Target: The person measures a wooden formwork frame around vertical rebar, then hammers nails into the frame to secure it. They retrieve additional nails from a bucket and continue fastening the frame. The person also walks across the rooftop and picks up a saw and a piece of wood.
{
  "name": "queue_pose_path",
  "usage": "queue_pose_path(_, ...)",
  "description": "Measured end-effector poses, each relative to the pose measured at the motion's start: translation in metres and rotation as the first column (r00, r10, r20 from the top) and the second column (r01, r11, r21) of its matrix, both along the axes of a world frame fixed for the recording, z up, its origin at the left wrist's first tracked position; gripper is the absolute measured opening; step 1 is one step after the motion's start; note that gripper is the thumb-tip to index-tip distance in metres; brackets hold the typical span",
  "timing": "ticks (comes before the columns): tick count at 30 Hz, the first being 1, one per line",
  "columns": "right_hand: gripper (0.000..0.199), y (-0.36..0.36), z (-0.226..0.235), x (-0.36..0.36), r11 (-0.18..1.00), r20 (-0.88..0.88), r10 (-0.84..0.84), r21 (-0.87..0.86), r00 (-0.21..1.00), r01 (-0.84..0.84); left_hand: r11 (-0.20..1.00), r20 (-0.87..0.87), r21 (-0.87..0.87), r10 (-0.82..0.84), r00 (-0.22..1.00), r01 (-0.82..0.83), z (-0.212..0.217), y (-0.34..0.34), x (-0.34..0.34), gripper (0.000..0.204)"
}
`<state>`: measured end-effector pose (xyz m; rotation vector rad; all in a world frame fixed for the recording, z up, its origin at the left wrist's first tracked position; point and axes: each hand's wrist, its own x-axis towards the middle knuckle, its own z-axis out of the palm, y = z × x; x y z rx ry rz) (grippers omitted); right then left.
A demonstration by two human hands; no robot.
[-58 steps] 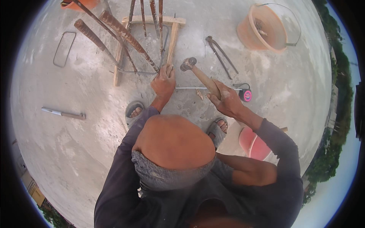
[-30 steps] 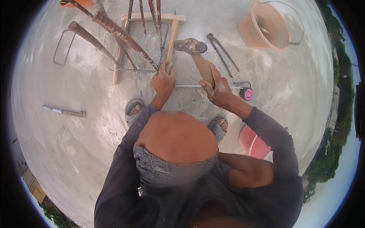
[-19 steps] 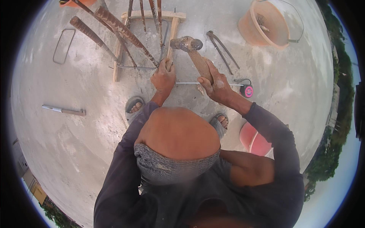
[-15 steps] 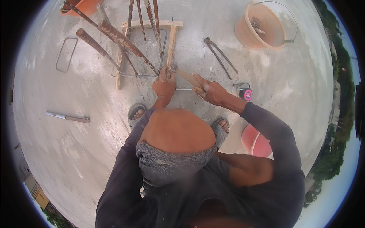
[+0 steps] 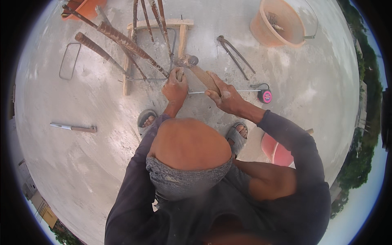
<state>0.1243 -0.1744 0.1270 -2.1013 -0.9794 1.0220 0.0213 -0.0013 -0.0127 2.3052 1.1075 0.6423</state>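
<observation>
My right hand (image 5: 229,97) is closed round the wooden handle of a hammer (image 5: 205,77). The hammer's head (image 5: 189,61) is just beyond my left hand, over the right rail of a wooden frame (image 5: 182,43). With fingers curled, my left hand (image 5: 175,90) grips the near end of that rail. Close to my left fingertips, a bent metal rod (image 5: 149,79) runs across the frame. Several rusty rebars (image 5: 134,45) rise around it, one ending beside my left hand. A tape measure (image 5: 265,96) lies to the right, its blade pulled out toward my left hand.
Pincers (image 5: 234,55) lie beyond my right hand. An orange bucket (image 5: 281,24) stands far right, an orange container (image 5: 87,9) far left. A rectangular wire loop (image 5: 70,61) and a long-handled tool (image 5: 73,128) lie left. A pink bucket (image 5: 277,152) is beside my right leg.
The hammer's head has shifted farther from me, off the spot by my left fingers. My left hand keeps its grip on the rail. The whole view has shifted slightly.
</observation>
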Motion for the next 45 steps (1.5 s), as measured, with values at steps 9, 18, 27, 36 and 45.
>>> queue_pose_path(9, 0.069, -0.013, -0.025, 0.003, 0.996, 0.154, 0.057, 0.058, 0.986, -0.066, 1.000, -0.087, -0.015, 0.008, 0.996, -0.009, -0.003, -0.002, 0.000, 0.042)
queue_pose_path(18, 0.067, -0.036, 0.005, 0.025, 0.998, 0.204, -0.020, 0.062, 0.979, 0.007, 0.994, 0.010, -0.029, -0.104, 0.994, 0.105, 0.013, -0.003, -0.007, 0.045)
queue_pose_path(27, 0.063, -0.080, 0.011, 0.038, 0.996, 0.281, -0.093, 0.040, 0.955, 0.085, 0.982, -0.009, -0.107, -0.159, 0.987, 0.157, 0.026, -0.014, -0.069, 0.038)
queue_pose_path(36, 0.063, -0.063, 0.011, 0.038, 0.998, 0.243, -0.038, -0.036, 0.969, 0.048, 0.974, 0.097, -0.157, -0.147, 0.984, 0.161, 0.021, -0.019, -0.066, 0.038)
queue_pose_path(45, 0.070, -0.084, -0.002, 0.015, 0.934, 0.083, 0.132, -0.345, 0.988, -0.095, 0.916, 0.074, -0.397, -0.030, 0.997, 0.057, 0.041, 0.007, -0.116, 0.022)
